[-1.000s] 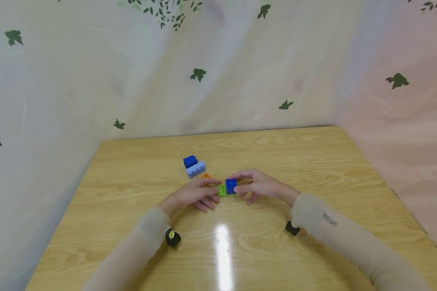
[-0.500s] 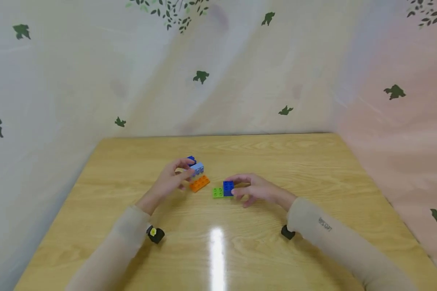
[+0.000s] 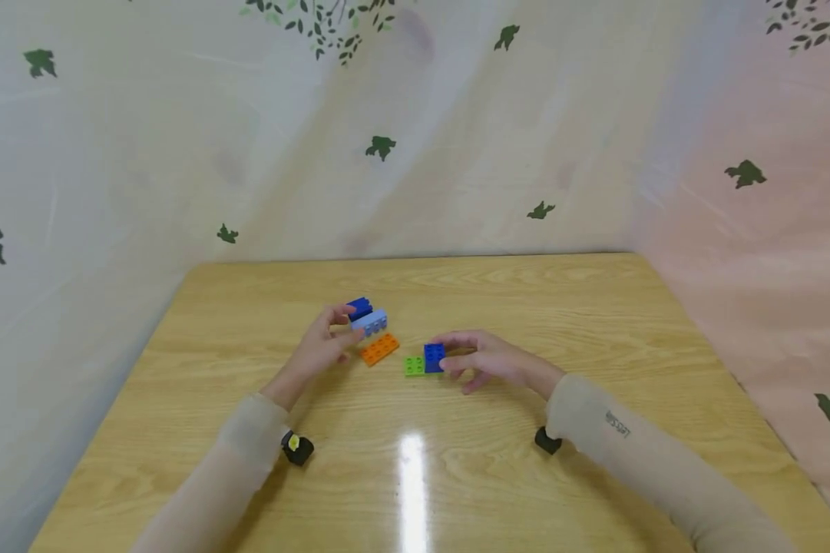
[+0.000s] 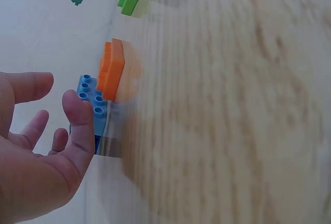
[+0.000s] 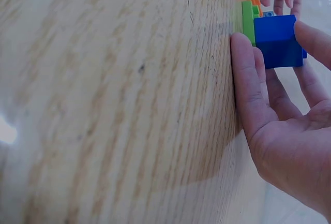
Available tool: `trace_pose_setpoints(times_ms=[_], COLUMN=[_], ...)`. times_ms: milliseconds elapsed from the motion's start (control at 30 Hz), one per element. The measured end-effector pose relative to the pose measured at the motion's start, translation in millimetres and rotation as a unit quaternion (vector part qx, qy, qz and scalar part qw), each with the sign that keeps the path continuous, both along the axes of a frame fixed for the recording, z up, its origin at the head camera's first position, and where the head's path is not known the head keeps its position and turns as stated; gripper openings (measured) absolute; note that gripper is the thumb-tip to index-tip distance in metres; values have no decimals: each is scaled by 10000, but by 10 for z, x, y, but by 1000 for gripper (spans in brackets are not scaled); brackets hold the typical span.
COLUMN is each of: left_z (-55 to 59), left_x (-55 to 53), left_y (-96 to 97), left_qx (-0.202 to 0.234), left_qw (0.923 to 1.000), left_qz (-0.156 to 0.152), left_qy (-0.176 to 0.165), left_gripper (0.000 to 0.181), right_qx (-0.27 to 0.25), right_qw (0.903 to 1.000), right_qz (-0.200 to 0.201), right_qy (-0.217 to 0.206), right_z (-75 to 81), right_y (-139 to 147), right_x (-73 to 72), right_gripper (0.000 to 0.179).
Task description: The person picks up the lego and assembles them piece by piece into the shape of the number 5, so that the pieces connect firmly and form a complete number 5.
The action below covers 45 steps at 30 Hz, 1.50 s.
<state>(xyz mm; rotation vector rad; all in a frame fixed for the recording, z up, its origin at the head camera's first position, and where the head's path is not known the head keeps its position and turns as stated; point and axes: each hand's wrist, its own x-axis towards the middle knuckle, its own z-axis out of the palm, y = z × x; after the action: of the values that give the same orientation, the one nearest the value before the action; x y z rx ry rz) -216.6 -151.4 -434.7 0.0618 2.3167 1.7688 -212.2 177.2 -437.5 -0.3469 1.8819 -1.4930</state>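
Observation:
My right hand (image 3: pixel 491 359) holds a blue toy building brick (image 3: pixel 434 356) between thumb and fingers. That brick sits on the right part of a lime-green brick (image 3: pixel 413 366), whose left studs show. Its plain blue side faces the right wrist view. My left hand (image 3: pixel 318 344) is beside a light blue brick (image 3: pixel 371 323), thumb and index finger spread apart. In the left wrist view the thumb overlaps the light blue brick (image 4: pixel 98 111), partly hiding it. A dark blue brick (image 3: pixel 360 308) lies behind the light blue one, near the index fingertip.
An orange brick (image 3: pixel 380 349) lies on the wooden table (image 3: pixel 484 476) between the light blue and green bricks. A patterned cloth (image 3: pixel 442 153) hangs behind the table and along its sides. Small black devices (image 3: pixel 297 448) sit at both wrists.
My left hand has moved from the green brick back and left to the light blue brick, then drawn slightly left, uncovering more of it. The right hand keeps its hold.

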Motion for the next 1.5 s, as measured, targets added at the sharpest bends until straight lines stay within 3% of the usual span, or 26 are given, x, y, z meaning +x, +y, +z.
trace_pose_setpoints(times_ms=[233, 400, 933, 1500], left_z=[-138, -177, -176, -217], left_x=[-11, -29, -45, -84], left_y=[29, 47, 61, 58], left_qx=[-79, -115, -333, -146], left_qw=[10000, 9999, 9990, 9995], left_qz=[43, 16, 7, -1], left_qy=[-35, -56, -285, -297], left_gripper=[46, 47, 43, 39], right_qx=[-22, 0, -32, -32], right_qw=[9999, 9999, 9999, 9999], right_qz=[51, 17, 24, 4], right_qy=[-109, -108, -124, -107], right_z=[-28, -31, -9, -11], right_y=[-4, 15, -3, 9], right_x=[15, 24, 23, 9], right_gripper=[57, 58, 57, 56])
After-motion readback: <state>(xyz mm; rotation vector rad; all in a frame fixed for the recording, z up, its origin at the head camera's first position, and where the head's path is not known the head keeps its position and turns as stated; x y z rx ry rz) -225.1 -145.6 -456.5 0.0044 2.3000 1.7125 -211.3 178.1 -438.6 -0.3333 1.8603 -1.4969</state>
